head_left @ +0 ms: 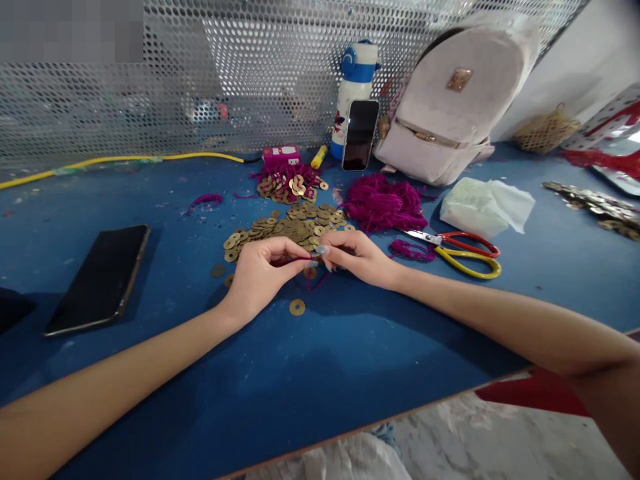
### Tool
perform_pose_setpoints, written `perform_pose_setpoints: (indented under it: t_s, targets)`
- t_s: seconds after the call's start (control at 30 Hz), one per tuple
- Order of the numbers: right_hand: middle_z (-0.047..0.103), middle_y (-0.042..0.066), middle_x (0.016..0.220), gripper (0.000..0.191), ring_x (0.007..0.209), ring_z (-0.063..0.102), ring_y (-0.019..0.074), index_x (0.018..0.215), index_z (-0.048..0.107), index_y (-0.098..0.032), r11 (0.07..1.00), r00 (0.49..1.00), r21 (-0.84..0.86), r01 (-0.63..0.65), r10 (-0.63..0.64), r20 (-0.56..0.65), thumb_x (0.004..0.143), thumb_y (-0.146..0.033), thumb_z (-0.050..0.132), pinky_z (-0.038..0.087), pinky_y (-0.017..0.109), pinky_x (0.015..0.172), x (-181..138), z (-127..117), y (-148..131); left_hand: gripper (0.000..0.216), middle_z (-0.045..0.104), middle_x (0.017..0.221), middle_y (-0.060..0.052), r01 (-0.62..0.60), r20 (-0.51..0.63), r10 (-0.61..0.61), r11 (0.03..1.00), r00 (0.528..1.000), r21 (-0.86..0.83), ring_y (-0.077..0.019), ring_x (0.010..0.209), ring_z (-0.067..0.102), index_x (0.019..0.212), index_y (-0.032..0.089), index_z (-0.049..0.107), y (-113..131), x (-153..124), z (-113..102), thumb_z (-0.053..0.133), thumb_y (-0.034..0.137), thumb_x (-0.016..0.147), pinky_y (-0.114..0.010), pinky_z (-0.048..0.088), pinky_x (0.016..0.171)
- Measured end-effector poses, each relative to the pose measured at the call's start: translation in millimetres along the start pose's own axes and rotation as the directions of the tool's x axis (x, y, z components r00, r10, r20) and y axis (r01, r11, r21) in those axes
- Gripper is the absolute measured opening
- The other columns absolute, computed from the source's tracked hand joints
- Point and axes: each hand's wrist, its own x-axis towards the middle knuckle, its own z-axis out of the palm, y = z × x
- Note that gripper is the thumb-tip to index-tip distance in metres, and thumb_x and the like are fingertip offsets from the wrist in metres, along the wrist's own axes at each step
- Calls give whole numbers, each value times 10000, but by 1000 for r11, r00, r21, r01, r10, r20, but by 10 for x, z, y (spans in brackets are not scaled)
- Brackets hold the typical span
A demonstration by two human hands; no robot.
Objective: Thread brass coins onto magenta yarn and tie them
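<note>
Over the front of a pile of brass coins (300, 227) with centre holes, my two hands meet with fingertips nearly touching. My left hand (263, 273) is closed in a pinch on a thin purple string (316, 285), whose loose part hangs below the fingers. On its other side my right hand (361, 259) pinches the same string between thumb and forefinger. A coin shows just behind the string; whether it is threaded I cannot tell. One single coin (297, 307) lies flat on the blue table in front of my hands.
Purple yarn (385, 202), red-and-yellow-handled scissors (467, 253) and a white packet (475, 203) lie to the right. Strung coins (287, 187) sit behind the pile. A phone (103, 280) lies left; another phone (360, 137) leans on a bottle (356, 80) beside a backpack (450, 100).
</note>
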Motion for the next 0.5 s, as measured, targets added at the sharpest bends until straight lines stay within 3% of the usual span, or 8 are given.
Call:
perform_pose_setpoints:
  t_s: [0.3,0.5]
  targets:
    - [472,-26,618,475,563,400,89,633,530,-170,1000,999,10,-19,20,-47,973,-499,481,343,248,569,-9,-5,-25,258,701,659,-19,-6,-23,6,1000,1000,-9,-148,616,668,684,158,631,-9,20,1,846,300,660,-240,537,599]
    - [422,-37,581,483,548,376,90,614,519,-176,999,969,31,-12,19,-245,965,-507,497,342,253,572,-25,-9,-33,216,686,645,-6,-14,-28,14,1000,1000,1,-139,611,660,684,163,618,-26,31,-4,815,251,688,-233,524,600]
